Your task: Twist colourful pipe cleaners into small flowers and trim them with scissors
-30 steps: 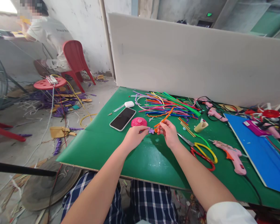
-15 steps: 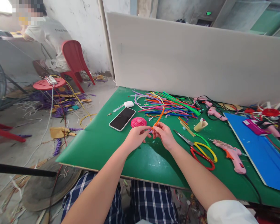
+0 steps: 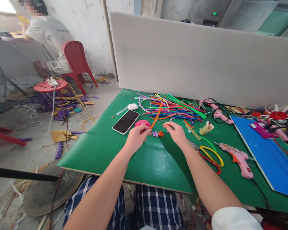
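One orange strip [image 3: 156,116] is pinched in the left hand [image 3: 135,138] above the tabletop [image 3: 98,151], long axis slanting away and rightward; right hand [image 3: 178,134] apart, to its right, fingers drawn nearly together, any hold unclear.

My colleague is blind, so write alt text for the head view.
The left hand holds an orange strip over a green table; the right hand is beside a purple flower and an orange flower. A phone and scissors lie nearby.
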`<state>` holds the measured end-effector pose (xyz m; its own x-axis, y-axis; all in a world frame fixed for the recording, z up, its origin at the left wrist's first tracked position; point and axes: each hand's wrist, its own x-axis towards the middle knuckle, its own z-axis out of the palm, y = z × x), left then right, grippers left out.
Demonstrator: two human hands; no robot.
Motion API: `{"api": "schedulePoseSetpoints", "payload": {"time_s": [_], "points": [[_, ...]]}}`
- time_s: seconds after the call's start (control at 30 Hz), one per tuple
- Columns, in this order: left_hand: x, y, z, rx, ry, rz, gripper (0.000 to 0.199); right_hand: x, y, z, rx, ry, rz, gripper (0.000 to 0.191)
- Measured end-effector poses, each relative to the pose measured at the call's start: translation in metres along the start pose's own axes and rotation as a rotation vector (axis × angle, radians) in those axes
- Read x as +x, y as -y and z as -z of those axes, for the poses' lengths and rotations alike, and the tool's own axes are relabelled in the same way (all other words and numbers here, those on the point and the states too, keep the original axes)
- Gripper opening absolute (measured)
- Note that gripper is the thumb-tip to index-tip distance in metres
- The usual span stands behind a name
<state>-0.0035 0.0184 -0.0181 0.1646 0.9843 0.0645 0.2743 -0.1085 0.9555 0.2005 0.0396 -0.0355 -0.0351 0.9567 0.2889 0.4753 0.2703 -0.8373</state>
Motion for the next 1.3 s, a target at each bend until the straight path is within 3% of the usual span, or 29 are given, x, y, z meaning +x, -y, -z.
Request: {"api": "schedulePoseSetpoints", "payload": {"time_s": [0.1, 0.23, 0.63, 0.77, 0.87, 1.03, 1.3], "points": [[0.003, 0.003, 0.005, -0.044, -0.040, -0.004, 0.025, 0.006, -0.017, 0.009, -0.406, 0.055, 0.116, 0.020], [0.004, 0.004, 0.005, -0.053, -0.039, -0.024, 0.023, 0.004, -0.026, 0.003, -0.552, 0.185, 0.218, 0.024], [0.001, 0.001, 0.004, -0.002, -0.023, -0.002, 0.022, 0.004, -0.025, -0.013, -0.583, 0.082, 0.357, 0.028], [0.002, 0.001, 0.004, 0.003, -0.022, -0.004, 0.022, 0.001, -0.019, -0.017, -0.575, 0.152, 0.425, 0.024], [0.002, 0.001, 0.004, 0.004, -0.020, -0.001, 0.022, -0.001, -0.019, -0.021, -0.599, 0.198, 0.409, 0.023], [0.002, 0.002, 0.004, 0.005, -0.019, -0.008, 0.024, -0.001, -0.022, -0.025, -0.616, 0.161, 0.352, 0.037], [0.002, 0.002, 0.003, 0.000, -0.014, 0.003, 0.024, -0.001, -0.019, -0.028, -0.571, 0.129, 0.359, 0.013]]}}
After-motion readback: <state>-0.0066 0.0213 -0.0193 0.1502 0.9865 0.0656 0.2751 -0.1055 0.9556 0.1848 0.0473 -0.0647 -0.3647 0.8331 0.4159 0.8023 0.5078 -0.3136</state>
